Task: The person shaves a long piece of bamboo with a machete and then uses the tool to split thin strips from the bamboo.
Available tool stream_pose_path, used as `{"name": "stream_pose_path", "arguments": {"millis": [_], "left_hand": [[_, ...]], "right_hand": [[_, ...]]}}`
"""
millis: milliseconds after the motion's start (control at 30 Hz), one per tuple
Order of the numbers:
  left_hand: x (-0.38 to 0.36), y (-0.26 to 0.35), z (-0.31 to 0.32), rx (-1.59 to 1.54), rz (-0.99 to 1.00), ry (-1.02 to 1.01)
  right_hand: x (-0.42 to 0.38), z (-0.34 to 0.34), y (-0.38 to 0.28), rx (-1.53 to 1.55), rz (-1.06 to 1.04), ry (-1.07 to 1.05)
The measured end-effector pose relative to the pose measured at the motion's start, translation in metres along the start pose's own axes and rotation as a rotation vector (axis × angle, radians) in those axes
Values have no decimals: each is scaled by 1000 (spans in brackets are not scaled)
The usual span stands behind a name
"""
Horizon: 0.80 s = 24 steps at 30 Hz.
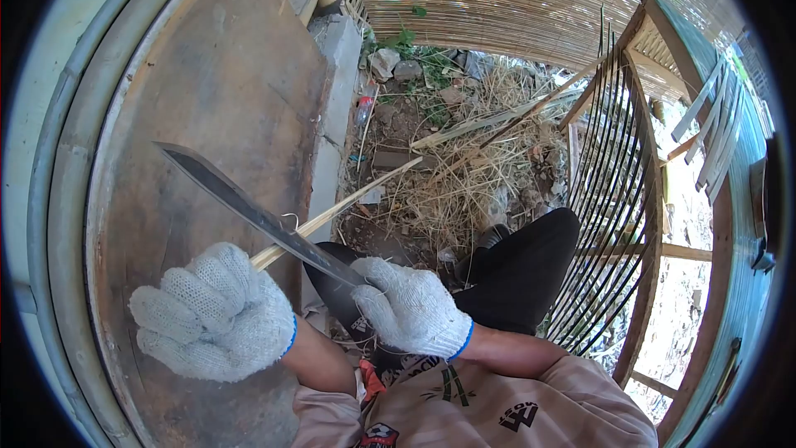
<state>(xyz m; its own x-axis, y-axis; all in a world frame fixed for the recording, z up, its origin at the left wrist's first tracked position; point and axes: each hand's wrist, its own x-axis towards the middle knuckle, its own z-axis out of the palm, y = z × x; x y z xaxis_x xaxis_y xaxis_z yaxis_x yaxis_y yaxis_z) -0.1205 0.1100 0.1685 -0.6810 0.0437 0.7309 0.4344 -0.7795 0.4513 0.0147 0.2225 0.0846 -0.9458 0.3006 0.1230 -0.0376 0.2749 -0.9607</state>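
White knit gloves on both hands. Right hand (412, 307) grips the handle of a long dark machete (249, 209), fingers wrapped tight, blade angled up and left. Left hand (214, 313) is closed around a thin bamboo strip (340, 211), which crosses under the blade toward dry straw (464, 182). Curled shaving at the contact point. Worn plywood board (224, 91) stands behind. Bamboo frame (618, 191) at right.

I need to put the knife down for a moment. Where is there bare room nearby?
The wooden board is bare above the knife and below the left hand. The ground beyond the bamboo strip is crowded with straw, stones and sticks.
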Motion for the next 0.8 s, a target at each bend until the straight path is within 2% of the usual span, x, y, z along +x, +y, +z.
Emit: {"name": "stream_pose_path", "arguments": {"millis": [67, 167, 233, 333, 633, 800], "left_hand": [[0, 3, -1, -4, -16, -45], [-3, 4, -6, -29, 4, 25], [-3, 5, -5, -7, 5, 21], [-3, 8, -3, -41, -18, -32], [-6, 9, 2, -1, -30, 3], [-6, 12, 0, -14, -67, -43]], "right_hand": [[0, 3, 3, -5, 14, -2], [0, 9, 16, -30, 4, 66], [1, 4, 21, -37, 105, 4], [1, 5, 29, -45, 73, 25], [-2, 1, 37, -59, 91, 42], [-3, 1, 52, -99, 66, 61]]}}
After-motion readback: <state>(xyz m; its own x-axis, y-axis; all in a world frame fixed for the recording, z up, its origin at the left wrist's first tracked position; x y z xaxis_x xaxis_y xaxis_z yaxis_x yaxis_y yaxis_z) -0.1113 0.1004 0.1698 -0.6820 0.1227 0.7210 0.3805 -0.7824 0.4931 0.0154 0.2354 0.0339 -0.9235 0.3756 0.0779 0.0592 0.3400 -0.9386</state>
